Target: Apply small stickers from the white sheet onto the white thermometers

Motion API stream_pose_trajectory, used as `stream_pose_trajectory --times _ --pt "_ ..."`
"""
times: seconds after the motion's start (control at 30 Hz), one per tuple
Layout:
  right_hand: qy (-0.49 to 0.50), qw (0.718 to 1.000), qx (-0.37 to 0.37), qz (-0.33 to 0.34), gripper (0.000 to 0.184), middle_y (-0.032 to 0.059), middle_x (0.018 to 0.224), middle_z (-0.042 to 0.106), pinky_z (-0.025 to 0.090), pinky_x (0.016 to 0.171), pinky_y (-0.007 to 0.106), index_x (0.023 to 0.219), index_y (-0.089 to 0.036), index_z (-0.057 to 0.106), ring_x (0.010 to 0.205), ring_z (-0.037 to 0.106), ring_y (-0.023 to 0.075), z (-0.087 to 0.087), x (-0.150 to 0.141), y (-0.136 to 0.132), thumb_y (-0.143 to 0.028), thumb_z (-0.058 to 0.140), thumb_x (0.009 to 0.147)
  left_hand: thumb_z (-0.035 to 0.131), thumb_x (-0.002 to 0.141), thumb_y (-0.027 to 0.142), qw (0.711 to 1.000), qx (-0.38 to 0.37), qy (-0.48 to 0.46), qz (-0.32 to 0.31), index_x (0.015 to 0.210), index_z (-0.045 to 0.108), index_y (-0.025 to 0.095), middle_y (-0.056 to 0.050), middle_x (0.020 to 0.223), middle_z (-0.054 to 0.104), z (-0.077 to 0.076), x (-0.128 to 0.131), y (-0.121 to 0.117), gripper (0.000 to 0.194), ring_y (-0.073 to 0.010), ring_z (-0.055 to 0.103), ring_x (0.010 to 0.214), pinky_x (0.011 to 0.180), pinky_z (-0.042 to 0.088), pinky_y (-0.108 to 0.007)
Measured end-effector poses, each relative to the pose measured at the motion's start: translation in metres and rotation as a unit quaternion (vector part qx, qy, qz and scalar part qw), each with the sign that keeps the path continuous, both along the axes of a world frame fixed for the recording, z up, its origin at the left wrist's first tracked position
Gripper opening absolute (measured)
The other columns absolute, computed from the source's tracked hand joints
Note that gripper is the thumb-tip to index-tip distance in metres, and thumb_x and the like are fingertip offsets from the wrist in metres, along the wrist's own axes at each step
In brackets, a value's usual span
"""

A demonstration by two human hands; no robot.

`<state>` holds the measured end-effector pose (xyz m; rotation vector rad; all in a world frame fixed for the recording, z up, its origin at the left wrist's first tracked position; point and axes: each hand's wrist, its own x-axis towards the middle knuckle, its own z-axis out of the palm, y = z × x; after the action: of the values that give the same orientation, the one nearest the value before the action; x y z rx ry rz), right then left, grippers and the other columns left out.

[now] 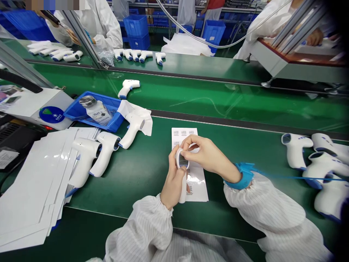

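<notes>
Infrared thermometer points head-far, handle-near along its long axis; from here I see the left hand closed round it, the right hand pinching its head, over a printed sheet.

Green belt, thermometers, blue tray, likely cartons

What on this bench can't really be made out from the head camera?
Head view:
Handheld thermometer: left hand and right hand hide most of it.
Printed sheet: text too small, partly covered by hands.
Bottle in blue tray: label print too small.
White thermometers at right: cut off by the frame edge.
Co-worker: cut off by the top edge.
</notes>
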<state>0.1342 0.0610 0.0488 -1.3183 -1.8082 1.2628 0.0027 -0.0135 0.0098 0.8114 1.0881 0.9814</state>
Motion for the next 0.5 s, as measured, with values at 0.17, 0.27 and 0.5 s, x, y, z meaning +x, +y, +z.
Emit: stream_pose_trajectory --times 0.17,0.27,0.5 --pt "0.038 0.996 -0.075 0.006 0.014 0.0006 0.086 0.066 0.049 0.076 0.033 0.074 -0.02 0.056 0.076 0.061 0.0157 0.001 0.0 0.005 -0.031 0.065 0.076 0.046 0.091 0.049 0.999 -0.035 0.0 0.017 0.132 0.036 0.03 0.002 0.075 0.052 0.006 -0.003 0.012 0.046 -0.011 0.049 0.05 0.043 0.05 -0.023" --pt "0.062 0.995 -0.078 0.01 0.019 0.0025 0.088 0.067 0.048 0.08 0.034 0.079 -0.019 0.062 0.083 0.063 0.0173 0.003 0.004 0.003 -0.037 0.06 0.084 0.044 0.09 0.057 0.998 -0.055 0.012 0.026 0.124 0.042 0.03 -0.001 0.086 0.056 0.011 -0.005 0.017 0.044 -0.0124 0.054 0.059 0.046 0.054 -0.024" --pt "0.097 0.994 -0.034 -0.043 0.018 0.0023 0.092 0.064 0.049 0.082 0.033 0.082 -0.021 0.063 0.088 0.061 0.0172 0.009 0.011 -0.023 -0.038 0.06 0.087 0.043 0.095 0.046 0.999 -0.008 0.036 0.041 0.125 0.039 0.033 -0.002 0.103 0.059 0.029 -0.005 0.007 0.033 -0.0153 0.062 0.078 0.061 0.056 -0.026"
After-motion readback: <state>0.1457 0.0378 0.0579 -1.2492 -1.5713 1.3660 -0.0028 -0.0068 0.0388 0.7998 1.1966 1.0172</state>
